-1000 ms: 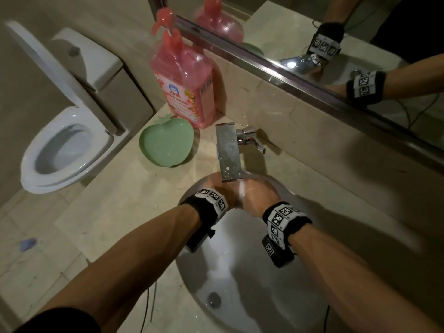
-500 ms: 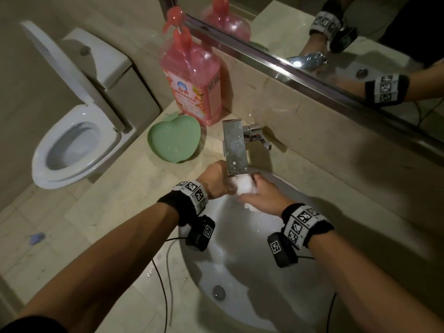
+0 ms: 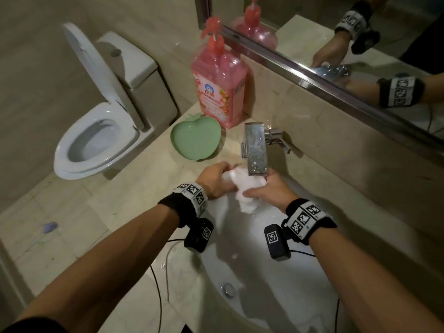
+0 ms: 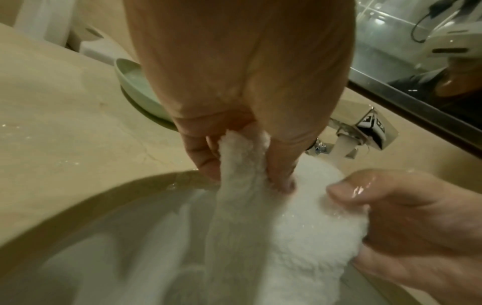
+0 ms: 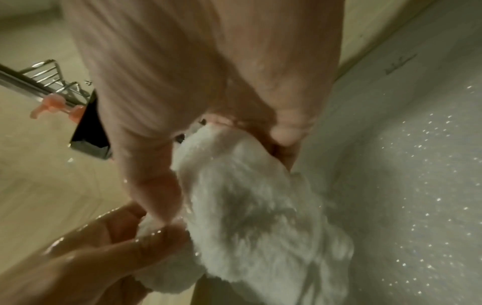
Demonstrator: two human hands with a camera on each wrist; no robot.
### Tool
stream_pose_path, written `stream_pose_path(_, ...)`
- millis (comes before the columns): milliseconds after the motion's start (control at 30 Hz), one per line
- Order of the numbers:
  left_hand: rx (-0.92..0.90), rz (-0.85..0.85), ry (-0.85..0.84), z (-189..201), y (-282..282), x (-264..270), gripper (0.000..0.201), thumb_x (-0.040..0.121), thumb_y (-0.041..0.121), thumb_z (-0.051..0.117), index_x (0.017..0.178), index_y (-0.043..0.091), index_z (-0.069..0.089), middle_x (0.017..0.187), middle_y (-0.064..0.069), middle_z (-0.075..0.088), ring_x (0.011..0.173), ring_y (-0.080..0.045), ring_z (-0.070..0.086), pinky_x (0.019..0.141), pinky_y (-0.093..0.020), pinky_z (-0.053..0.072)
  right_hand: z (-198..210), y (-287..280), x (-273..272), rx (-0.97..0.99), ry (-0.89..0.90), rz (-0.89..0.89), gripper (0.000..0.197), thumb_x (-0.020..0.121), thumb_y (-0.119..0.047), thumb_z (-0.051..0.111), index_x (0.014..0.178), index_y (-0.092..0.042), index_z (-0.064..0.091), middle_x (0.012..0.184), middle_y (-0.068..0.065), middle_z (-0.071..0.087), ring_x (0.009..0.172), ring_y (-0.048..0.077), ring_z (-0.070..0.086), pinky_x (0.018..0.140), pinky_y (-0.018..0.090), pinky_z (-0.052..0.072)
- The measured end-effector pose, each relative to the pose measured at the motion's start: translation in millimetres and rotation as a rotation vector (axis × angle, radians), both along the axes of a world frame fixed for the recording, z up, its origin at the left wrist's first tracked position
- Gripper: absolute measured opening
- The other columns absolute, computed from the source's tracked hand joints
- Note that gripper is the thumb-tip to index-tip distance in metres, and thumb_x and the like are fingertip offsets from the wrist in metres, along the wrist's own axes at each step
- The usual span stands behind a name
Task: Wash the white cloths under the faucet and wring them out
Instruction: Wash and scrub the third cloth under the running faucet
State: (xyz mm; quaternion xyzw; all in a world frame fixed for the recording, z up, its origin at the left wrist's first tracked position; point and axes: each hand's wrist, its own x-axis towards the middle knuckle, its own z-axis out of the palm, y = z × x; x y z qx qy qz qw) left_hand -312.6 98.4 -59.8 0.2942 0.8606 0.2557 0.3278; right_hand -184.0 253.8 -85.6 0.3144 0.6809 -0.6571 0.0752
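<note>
A wet, bunched white cloth hangs between both hands just under the spout of the chrome faucet, over the white sink. My left hand pinches the cloth's left end; in the left wrist view the cloth passes between the left hand's thumb and fingers. My right hand grips the right part, and in the right wrist view the cloth bulges out of the right hand's curled fingers. I see no other cloth.
A green apple-shaped dish and a pink soap pump bottle stand on the beige counter left of the faucet. A mirror runs along the back wall. A toilet with raised lid stands at the left. Black cables trail over the sink's front edge.
The hands, clasped close together under the spout a second ago, have drawn slightly apart, and the white cloth now shows stretched and hanging between them.
</note>
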Motion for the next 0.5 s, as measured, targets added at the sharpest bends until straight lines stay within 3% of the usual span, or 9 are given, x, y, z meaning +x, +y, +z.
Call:
stream_pose_path(67,0.046,-0.119,-0.036,1,1,1,0.045,0.080,0.024,0.078,0.122,0.018,0.061,0.121,-0.005,0.066,0.111,-0.025,0.060,0.097,-0.033,0.046,1,5,6,-0.096,0.031,0.065,0.043,0.076,-0.002,0.083,0.114,-0.020,0.073,0.110,0.003,0.077,0.105,0.020,0.072,0.084,0.032,0.059)
stream_pose_path(133,0.077,-0.198,-0.056,2,4,4,0.042,0.086,0.024,0.073,0.125,0.018,0.060,0.124,-0.007,0.066,0.112,-0.025,0.060,0.099,-0.035,0.046,4,10,14,-0.129,0.035,0.116,0.030,0.084,-0.003,0.076,0.105,-0.025,0.078,0.106,0.002,0.078,0.105,0.020,0.073,0.079,0.026,0.060)
stream_pose_path(233,0.003,-0.170,-0.023,-3,14,10,0.049,0.086,0.042,0.071,0.128,0.022,0.055,0.117,-0.003,0.065,0.103,-0.024,0.061,0.089,-0.032,0.048,7,14,25,-0.083,-0.025,0.088,0.028,0.088,-0.013,0.076,0.114,-0.024,0.070,0.105,-0.002,0.078,0.102,0.018,0.074,0.086,0.033,0.059)
stream_pose_path(333,-0.039,-0.093,-0.132,-7,20,9,0.058,0.075,0.057,0.076,0.119,0.024,0.059,0.103,0.008,0.064,0.091,-0.014,0.061,0.076,-0.025,0.047,10,21,34,0.087,-0.078,0.033,0.021,0.092,-0.028,0.074,0.111,-0.025,0.065,0.103,-0.004,0.076,0.093,0.010,0.074,0.072,0.023,0.057)
stream_pose_path(433,0.017,-0.111,-0.239,-17,26,8,0.033,0.077,0.034,0.079,0.105,0.019,0.068,0.098,0.000,0.072,0.093,-0.022,0.068,0.081,-0.032,0.056,14,29,44,0.200,-0.117,-0.033,0.032,0.094,-0.042,0.069,0.118,-0.023,0.058,0.105,-0.007,0.073,0.086,0.002,0.070,0.058,0.015,0.051)
stream_pose_path(500,0.120,-0.068,-0.284,-23,32,14,0.029,0.087,0.015,0.069,0.117,0.015,0.066,0.108,-0.004,0.072,0.100,-0.023,0.068,0.087,-0.036,0.056,14,36,50,0.229,-0.155,-0.020,0.039,0.095,-0.043,0.066,0.123,-0.024,0.047,0.107,-0.008,0.067,0.089,0.006,0.066,0.057,0.019,0.049)
